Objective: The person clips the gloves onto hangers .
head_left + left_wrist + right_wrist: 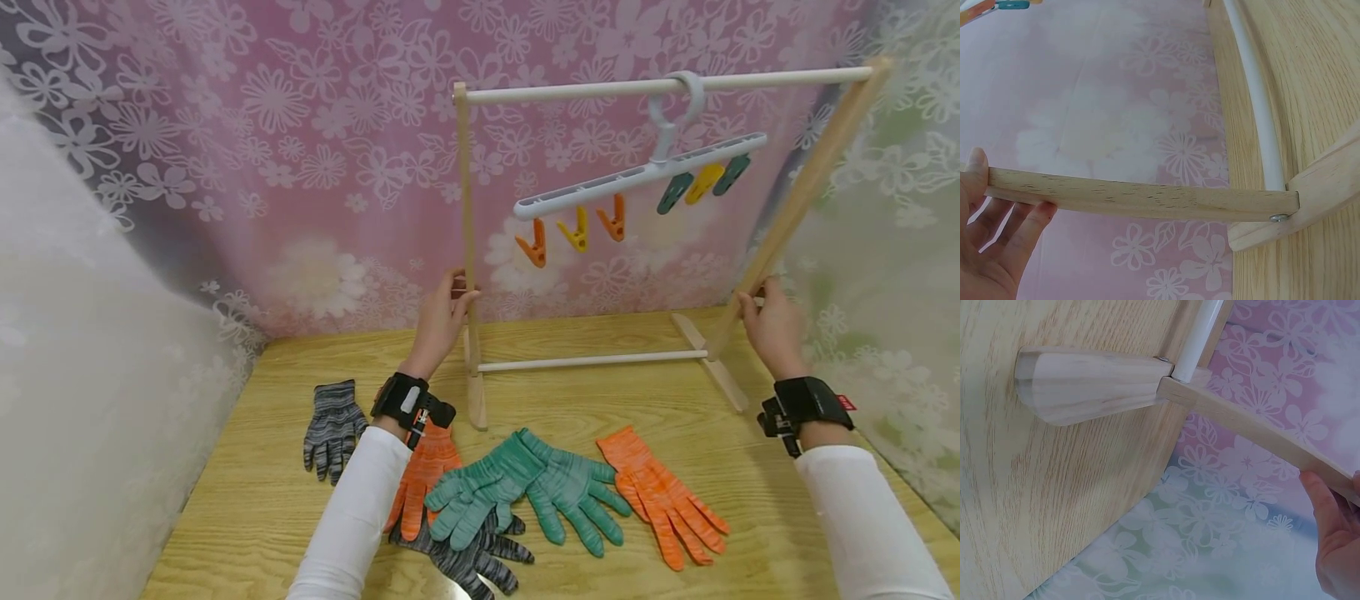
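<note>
A counter (240,525) with a pale yellow wood grain carries everything. Toward its back, a wooden rack (592,362) stands on a left foot (477,404) and a right foot (723,385). A grey striped glove (332,425) lies alone at the left. Nearer the front, an orange glove (427,467) and a dark grey glove (471,557) lie partly under a green glove (487,483). A second green glove (573,483) adjoins it, cuff to cuff; another orange glove (663,492) lies just right, fingers toward the front.
</note>
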### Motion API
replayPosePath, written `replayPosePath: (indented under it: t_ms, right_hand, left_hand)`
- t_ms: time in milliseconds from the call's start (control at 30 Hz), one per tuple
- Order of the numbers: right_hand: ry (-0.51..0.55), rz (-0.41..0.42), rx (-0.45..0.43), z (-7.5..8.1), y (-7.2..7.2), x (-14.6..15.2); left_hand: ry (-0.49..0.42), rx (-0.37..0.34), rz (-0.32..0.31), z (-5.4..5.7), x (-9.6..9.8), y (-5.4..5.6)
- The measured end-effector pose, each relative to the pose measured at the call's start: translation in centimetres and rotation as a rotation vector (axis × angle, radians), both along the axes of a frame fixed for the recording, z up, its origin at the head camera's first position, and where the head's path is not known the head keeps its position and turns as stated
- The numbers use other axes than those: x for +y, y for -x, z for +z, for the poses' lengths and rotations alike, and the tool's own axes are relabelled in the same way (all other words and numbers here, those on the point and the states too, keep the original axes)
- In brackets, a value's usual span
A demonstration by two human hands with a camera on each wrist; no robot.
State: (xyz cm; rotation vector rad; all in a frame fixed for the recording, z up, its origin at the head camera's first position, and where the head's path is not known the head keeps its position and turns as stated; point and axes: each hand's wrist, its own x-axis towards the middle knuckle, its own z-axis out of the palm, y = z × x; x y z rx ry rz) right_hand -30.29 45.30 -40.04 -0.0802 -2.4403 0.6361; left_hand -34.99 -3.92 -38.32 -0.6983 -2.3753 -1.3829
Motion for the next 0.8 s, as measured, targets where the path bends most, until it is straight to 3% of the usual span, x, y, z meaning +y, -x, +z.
replayPosePath:
  t_ms: [800]
  right_hand:
    - [-0.003,0.005,0.0,-0.4,0.3,-1.1]
  left_hand:
    - [-0.014,-0.008,0.03,-0.1,-1.6,-0.2]
